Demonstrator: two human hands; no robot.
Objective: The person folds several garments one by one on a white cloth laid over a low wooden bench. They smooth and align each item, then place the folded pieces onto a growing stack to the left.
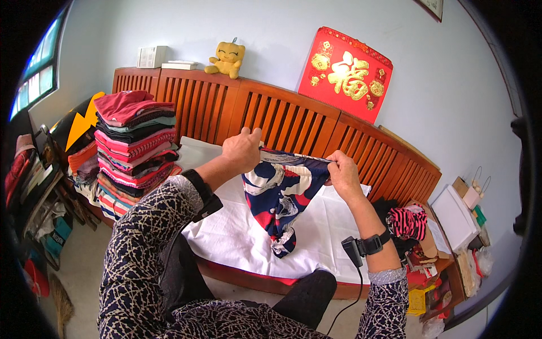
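Observation:
A navy garment [279, 190] patterned in red and white hangs between my hands, its top edge stretched above a white sheet [228, 237] spread on a wooden bench. My left hand [242, 149] is closed on one end of that top edge. At the other end, my right hand [344, 173] pinches the edge between thumb and fingers. The lower part of the garment narrows and bunches near the sheet. To the left rises a tall stack of folded clothes [135, 144], with a red piece on top.
A slatted wooden backrest [292, 118] runs behind the sheet. A yellow plush toy [228, 59] and a white box [151, 57] sit on its top. Crumpled clothes, including a pink-and-black striped piece [407, 222], lie at the right. A black cable [360, 292] hangs from my right wrist strap.

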